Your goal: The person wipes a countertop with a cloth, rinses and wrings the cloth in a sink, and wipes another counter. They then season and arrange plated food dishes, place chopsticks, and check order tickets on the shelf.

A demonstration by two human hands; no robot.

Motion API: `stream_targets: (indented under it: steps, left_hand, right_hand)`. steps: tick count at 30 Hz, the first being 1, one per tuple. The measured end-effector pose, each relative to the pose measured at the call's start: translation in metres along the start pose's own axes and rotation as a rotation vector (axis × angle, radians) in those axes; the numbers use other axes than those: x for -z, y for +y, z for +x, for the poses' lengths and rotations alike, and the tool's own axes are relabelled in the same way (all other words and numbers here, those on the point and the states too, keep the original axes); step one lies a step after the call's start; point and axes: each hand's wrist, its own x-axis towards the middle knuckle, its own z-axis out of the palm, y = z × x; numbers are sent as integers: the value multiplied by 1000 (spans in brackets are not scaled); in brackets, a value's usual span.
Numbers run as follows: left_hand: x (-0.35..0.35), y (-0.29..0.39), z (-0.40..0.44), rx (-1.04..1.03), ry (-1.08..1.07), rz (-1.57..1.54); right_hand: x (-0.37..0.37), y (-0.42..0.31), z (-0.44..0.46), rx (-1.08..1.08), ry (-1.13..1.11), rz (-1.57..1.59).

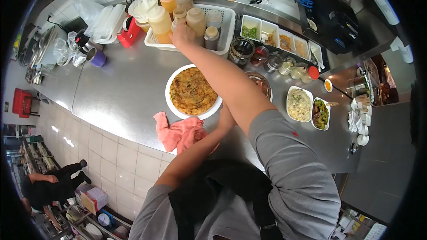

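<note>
My right hand reaches across to a white basket of squeeze bottles. Its fingers are curled at a squeeze bottle with a pale cap, among several others with yellow, orange and dark contents. Below my forearm a round browned omelette-like pancake lies on a white plate. My left hand is at the plate's right side, under my right arm; its fingers are mostly hidden. A crumpled pink cloth lies between the plate and the counter's front edge.
Lidded jars and white topping trays line the right. Two dishes of food, a rice-like one and a greens one, stand nearby. A purple cup is at left. Another person is at lower left.
</note>
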Motion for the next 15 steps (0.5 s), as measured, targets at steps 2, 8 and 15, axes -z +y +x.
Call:
stream_targets:
  steps: [2,8,15]
  left_hand:
    - [-9,-16,-1,-31,-26,-81]
    - [11,21,6,-6,-32,62]
    - [10,33,10,514,-66,-397]
  right_hand:
    - [-2,-1,2,-31,7,6]
    - [21,7,0,36,-66,-63]
    - [145,7,-58,318,258,197]
